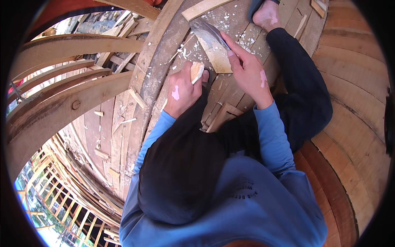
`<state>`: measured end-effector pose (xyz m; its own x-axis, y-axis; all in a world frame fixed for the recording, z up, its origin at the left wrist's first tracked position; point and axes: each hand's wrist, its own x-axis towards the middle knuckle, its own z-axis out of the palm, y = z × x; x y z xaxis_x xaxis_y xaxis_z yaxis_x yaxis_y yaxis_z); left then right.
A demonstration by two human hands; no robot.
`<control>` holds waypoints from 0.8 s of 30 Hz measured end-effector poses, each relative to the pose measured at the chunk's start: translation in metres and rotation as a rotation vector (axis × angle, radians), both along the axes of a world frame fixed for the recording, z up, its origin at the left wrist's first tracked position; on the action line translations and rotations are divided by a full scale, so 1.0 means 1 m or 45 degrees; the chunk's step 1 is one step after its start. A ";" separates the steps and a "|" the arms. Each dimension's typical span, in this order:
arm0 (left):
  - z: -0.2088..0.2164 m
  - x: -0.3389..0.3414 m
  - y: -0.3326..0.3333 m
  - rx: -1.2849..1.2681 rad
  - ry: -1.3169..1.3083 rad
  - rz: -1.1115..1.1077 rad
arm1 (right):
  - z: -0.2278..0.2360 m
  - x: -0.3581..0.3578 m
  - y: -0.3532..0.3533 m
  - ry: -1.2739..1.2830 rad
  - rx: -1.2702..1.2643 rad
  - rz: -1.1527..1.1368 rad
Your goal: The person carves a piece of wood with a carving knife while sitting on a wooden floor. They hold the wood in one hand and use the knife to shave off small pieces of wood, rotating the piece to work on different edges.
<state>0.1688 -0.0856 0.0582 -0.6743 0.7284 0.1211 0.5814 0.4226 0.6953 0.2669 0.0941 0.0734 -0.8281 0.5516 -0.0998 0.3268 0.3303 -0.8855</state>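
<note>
My left hand (181,90) is closed around a pale wooden stick (197,72), whose cut end sticks up past my fingers. Held in my right hand (249,73) is a broad-bladed knife (207,31), its dark blade slanting away to the far left. My index finger lies along the knife, and its handle is mostly hidden by my fingers. Below the blade shows a flat, pale wood piece (220,61); whether the two touch I cannot tell. The stick and the knife are apart. White shavings (247,41) lie scattered around the blade.
I sit on a plank floor (158,53) inside a curved wooden hull. Thick ribs (74,103) rise at the left, and a planked wall (349,99) curves up at the right. An offcut (137,98) lies left of my left hand. My bare foot (265,15) is at the far right.
</note>
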 end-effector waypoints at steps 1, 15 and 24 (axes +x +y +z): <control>-0.005 -0.003 -0.002 0.021 0.012 0.023 | 0.015 0.005 0.000 -0.084 -0.004 0.046; -0.010 -0.008 -0.010 -0.020 0.102 0.048 | 0.048 0.037 -0.051 -0.075 -0.028 0.233; -0.020 -0.015 -0.021 -0.257 0.105 0.000 | 0.035 0.032 -0.058 -0.126 0.001 0.197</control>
<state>0.1540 -0.1069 0.0378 -0.6683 0.7434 0.0279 0.6328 0.5484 0.5467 0.2993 0.0358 0.1080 -0.8893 0.4185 -0.1845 0.3573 0.3839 -0.8515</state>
